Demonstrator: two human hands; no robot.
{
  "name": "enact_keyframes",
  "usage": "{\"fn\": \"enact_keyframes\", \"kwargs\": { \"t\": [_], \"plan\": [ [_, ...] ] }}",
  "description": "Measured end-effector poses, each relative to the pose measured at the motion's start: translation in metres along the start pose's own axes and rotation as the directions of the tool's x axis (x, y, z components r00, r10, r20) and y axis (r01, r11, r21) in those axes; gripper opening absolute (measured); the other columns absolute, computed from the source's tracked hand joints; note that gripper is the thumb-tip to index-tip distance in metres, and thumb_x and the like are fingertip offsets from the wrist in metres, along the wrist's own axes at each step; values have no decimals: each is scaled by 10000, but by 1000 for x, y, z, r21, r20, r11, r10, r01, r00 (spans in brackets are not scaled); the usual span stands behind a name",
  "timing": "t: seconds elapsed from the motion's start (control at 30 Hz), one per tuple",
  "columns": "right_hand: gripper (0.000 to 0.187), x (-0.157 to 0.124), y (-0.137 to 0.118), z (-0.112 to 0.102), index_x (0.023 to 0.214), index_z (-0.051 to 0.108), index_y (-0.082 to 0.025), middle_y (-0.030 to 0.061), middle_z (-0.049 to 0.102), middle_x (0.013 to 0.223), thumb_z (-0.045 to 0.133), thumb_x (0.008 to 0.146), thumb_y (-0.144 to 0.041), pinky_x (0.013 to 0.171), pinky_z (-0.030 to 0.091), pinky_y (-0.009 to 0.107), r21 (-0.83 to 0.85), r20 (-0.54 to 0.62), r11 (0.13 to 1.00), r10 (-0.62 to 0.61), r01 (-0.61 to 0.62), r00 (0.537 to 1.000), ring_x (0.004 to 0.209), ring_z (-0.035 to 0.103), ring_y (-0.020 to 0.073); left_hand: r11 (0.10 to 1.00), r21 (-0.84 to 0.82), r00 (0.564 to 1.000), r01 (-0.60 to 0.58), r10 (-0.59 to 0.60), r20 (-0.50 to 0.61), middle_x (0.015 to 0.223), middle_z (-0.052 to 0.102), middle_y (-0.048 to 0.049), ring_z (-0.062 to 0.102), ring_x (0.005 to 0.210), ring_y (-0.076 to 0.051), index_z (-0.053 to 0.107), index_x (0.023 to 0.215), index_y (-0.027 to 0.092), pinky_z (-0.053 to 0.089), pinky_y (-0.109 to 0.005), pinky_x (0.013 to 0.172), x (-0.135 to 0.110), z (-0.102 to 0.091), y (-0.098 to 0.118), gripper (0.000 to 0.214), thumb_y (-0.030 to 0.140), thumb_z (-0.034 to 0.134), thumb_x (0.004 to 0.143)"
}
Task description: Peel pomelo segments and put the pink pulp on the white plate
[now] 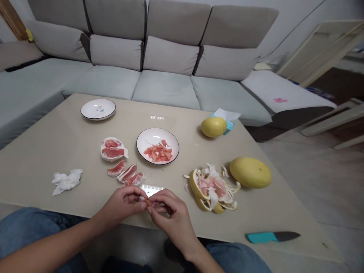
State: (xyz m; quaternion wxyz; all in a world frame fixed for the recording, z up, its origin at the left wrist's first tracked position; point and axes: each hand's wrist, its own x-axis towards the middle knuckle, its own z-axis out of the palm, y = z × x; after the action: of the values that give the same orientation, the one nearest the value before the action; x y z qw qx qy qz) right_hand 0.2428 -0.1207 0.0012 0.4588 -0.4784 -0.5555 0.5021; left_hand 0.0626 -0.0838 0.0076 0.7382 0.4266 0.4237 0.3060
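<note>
My left hand (122, 205) and my right hand (169, 216) meet above the table's front edge, their fingertips pinching a small pink piece of pomelo flesh (147, 203), which is mostly hidden by the fingers. Just beyond them lie several peeled pomelo segments (127, 173) and a partly opened segment cluster (113, 149). A white plate with a dark rim (157, 146) holds chopped pink pomelo flesh. To the right of my right hand sits a heap of torn pomelo peel and pith (210, 189). Beyond it lies a whole yellow pomelo (250, 172).
A second yellow pomelo (213, 127) stands by a tissue box (228, 127) at the far side of the beige table (51, 151). There are also a small white plate (98, 109), crumpled tissue (66, 181), and a teal-handled knife (273, 237). A grey sofa (165, 87) stands behind.
</note>
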Motion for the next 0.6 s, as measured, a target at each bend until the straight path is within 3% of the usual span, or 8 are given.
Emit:
{"fn": "enact_keyframes", "kwargs": {
  "t": [0.2, 0.3, 0.43, 0.6],
  "plan": [
    [120, 2, 0, 0, 842, 723, -225, 43, 634, 878, 693, 732, -189, 563, 566, 217, 8, -15, 999, 45, -44, 999, 692, 649, 142, 1000, 1, 1000, 28, -27, -12, 804, 720, -23, 646, 826, -184, 705, 850, 173, 484, -278, 778, -2, 2, 4, 197, 260, 792, 696],
    [112, 4, 1, -4, 851, 724, -209, 36, 649, 855, 714, 747, -250, 572, 535, 203, 128, 37, 984, 123, -126, 992, 700, 653, 136, 998, -28, 999, 48, -48, 2, 783, 718, -18, 649, 801, -179, 704, 858, 171, 485, -276, 765, -3, 3, 7, 194, 269, 781, 709],
    [194, 7, 3, -10, 895, 703, -198, 6, 680, 733, 747, 755, -325, 658, 525, 213, 347, 158, 892, 249, -289, 956, 667, 647, 113, 992, -113, 998, 62, -58, 38, 844, 727, -30, 660, 839, -187, 695, 900, 169, 490, -304, 816, -3, 2, 6, 210, 278, 766, 734],
    [246, 7, 2, -9, 929, 682, -190, 1, 686, 710, 748, 766, -364, 692, 517, 224, 393, 176, 853, 297, -343, 939, 662, 634, 107, 988, -154, 998, 19, -10, 58, 833, 710, -20, 651, 833, -162, 681, 919, 162, 485, -292, 824, -2, 0, 0, 181, 247, 741, 772]
  ]
}}
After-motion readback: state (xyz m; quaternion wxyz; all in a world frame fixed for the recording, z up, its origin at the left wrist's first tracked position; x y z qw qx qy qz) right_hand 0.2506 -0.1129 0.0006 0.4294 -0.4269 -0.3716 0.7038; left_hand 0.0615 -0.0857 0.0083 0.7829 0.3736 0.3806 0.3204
